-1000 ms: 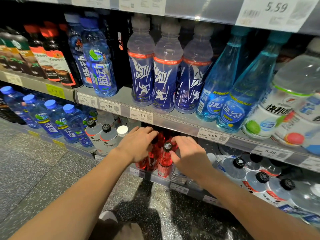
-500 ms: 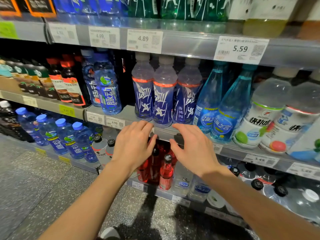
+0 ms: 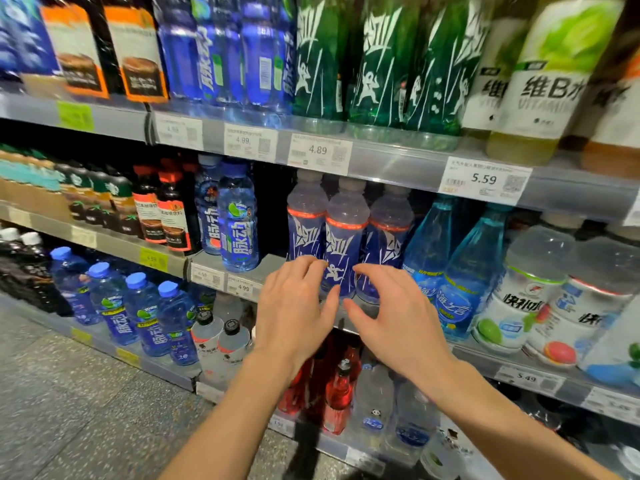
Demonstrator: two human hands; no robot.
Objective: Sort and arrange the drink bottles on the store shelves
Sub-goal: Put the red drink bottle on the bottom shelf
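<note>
Both hands are hanging in front of the middle shelf (image 3: 346, 318), fingers spread and loosely curled, holding nothing. The left hand (image 3: 292, 311) is sitting just before the leftmost of three dark-blue-labelled bottles (image 3: 341, 237), its fingertips lying over the foot of that row; whether they are touching plastic I cannot tell. The right hand (image 3: 394, 318) is sitting just beside it, thumb pointing toward the left thumb, fingers arching in front of the third bottle of the three.

Those three bottles are standing upright, shoulder to shoulder, at the front edge of the middle shelf. To their right two tall light-blue bottles (image 3: 450, 268) are leaning slightly, then squat white-labelled bottles (image 3: 519, 289). To the left, past a dark gap, a blue bottle (image 3: 239, 220) is standing alone at the edge. Below the wrists, red bottles (image 3: 337, 396) are showing on the lower shelf. Green bottles (image 3: 377, 60) are lining the shelf above, over a price tag (image 3: 320, 150) reading 4.89.
</note>
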